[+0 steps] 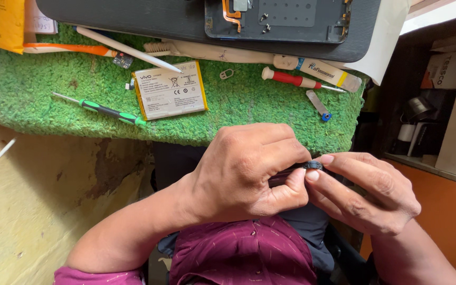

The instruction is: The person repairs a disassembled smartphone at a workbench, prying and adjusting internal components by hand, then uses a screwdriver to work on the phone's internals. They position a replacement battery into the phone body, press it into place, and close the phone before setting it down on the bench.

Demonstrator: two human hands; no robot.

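Both hands meet close to the person's lap, just below the front edge of the bench. The left hand (249,171) is curled tight around a small dark part (296,170), thumb pressing on its end, and the right hand (368,192) pinches the same part from the other side with fingertips and thumb, so the two hands touch. Most of the part is hidden inside the grip; only a thin black edge shows. Behind them a green fuzzy mat (54,89) covers the bench. On it lie a flat white phone battery (170,89), a green-handled screwdriver (101,109) to its left, a red-handled screwdriver (294,79) to its right, and a white toothbrush (207,51) farther back. Beyond that, an opened phone body (281,21) rests on a dark grey pad (133,18).
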